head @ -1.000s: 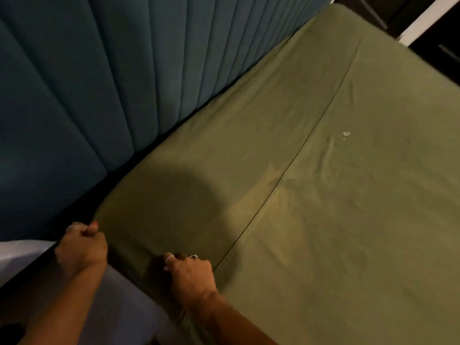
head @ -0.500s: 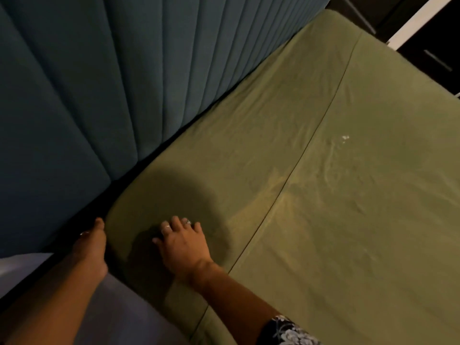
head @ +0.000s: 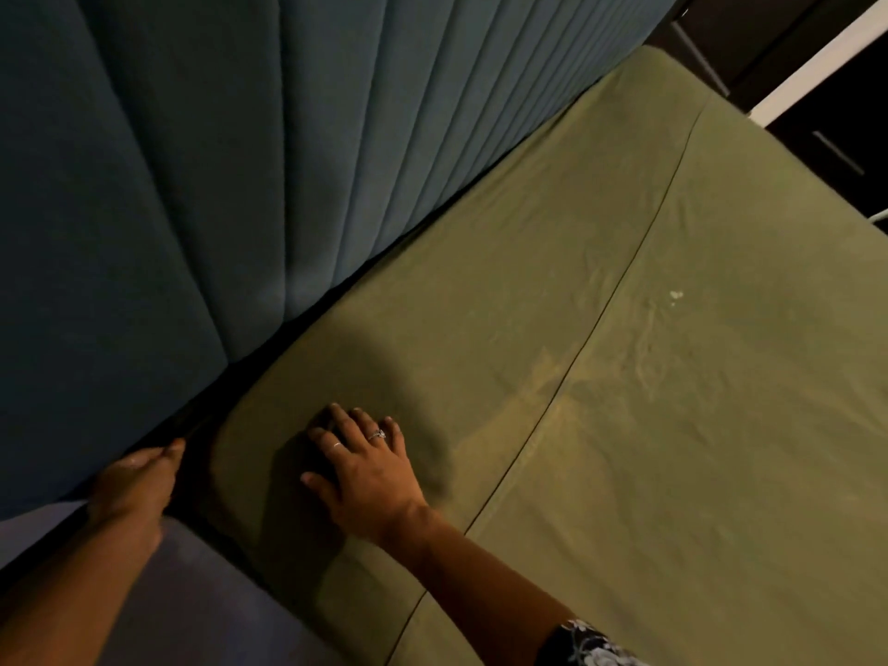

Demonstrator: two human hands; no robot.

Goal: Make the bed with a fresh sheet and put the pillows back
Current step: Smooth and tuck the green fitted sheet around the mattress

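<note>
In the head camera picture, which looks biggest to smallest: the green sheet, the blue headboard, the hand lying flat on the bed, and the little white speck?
1. Green sheet and blue headboard: each fills a large share of the picture, too close to rank.
2. Right hand, flat on the sheet.
3. White speck.

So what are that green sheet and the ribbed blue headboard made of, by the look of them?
The green sheet looks like a soft woven cloth, perhaps cotton: matte, with fine creases and a stitched seam across it. The blue headboard looks like padded upholstery in a matte, slightly velvety fabric, sewn into plump vertical channels. Exact fibres cannot be told from this view.
</note>
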